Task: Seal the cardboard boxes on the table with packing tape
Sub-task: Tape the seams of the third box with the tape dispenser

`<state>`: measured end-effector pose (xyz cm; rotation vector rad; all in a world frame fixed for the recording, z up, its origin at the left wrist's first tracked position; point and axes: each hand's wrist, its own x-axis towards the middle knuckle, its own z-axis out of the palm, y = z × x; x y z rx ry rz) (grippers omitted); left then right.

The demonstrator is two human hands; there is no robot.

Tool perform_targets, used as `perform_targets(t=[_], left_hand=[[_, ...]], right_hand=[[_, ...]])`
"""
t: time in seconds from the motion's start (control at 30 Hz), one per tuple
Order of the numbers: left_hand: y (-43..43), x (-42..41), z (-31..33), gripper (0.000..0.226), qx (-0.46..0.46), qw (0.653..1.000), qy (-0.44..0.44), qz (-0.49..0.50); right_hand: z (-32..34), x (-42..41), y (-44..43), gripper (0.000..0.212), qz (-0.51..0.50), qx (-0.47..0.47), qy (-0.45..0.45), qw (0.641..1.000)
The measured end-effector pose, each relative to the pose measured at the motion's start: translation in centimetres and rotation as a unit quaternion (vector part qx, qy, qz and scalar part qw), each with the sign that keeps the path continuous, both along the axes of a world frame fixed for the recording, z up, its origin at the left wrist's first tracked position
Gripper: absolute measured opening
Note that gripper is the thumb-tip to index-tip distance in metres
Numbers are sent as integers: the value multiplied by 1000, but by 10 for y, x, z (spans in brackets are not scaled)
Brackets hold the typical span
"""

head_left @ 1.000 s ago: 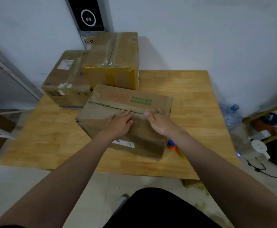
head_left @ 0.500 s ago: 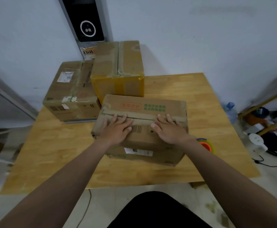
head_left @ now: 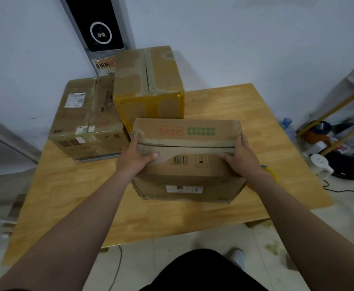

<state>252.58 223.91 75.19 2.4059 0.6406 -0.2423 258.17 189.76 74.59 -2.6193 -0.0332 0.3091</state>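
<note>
A brown cardboard box (head_left: 187,166) with red and green print lies in the middle of the wooden table (head_left: 71,196). Its top seam runs left to right and shows a dark gap between the flaps. My left hand (head_left: 135,157) grips the box's left end, thumb on top. At the right end my right hand (head_left: 240,156) holds it the same way. Behind stand a taller box (head_left: 148,85) with tape along its seam and a flatter taped box (head_left: 85,116) to the left. A colourful tape roll (head_left: 270,173) peeks out behind my right wrist.
The wall is close behind the table, with a black panel (head_left: 100,24) above the boxes. On the floor to the right are a water bottle (head_left: 286,124), a shelf frame (head_left: 340,114), a white device (head_left: 321,166) and cables. The table's front edge is near my legs.
My hands slid apart from the middle of the box top to its left and right ends. The box has turned square to me and sits nearer.
</note>
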Motion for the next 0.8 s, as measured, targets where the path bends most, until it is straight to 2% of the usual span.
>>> perform_targets(t=[0.13, 0.23, 0.33, 0.4, 0.43, 0.5, 0.67, 0.73, 0.8], left_hand=[[3, 3, 4, 121, -43, 999, 23, 6], [-3, 3, 3, 115, 21, 998, 59, 4], [-36, -3, 14, 78, 141, 986, 88, 15], [-68, -14, 20, 48, 156, 984, 83, 10], [-84, -21, 20, 43, 148, 986, 74, -11], [-118, -35, 18, 43, 123, 987, 60, -79], [-219, -59, 23, 61, 67, 973, 38, -216], [-252, -66, 21, 72, 63, 972, 36, -222], [-274, -73, 21, 75, 75, 977, 29, -197]], right_hand=[[10, 7, -6, 94, -52, 88, 21, 995], [9, 5, -16, 100, -47, 118, 45, 991], [19, -5, -26, 98, -34, 141, 53, 988], [27, -12, -32, 97, -23, 114, 61, 991], [30, -16, -35, 97, -12, 90, 67, 994], [33, -22, -39, 90, 11, 41, 81, 996], [44, -35, -53, 50, 77, -63, 65, 993], [46, -37, -67, 32, 96, -52, 70, 992], [47, -36, -82, 24, 99, -19, 99, 990]])
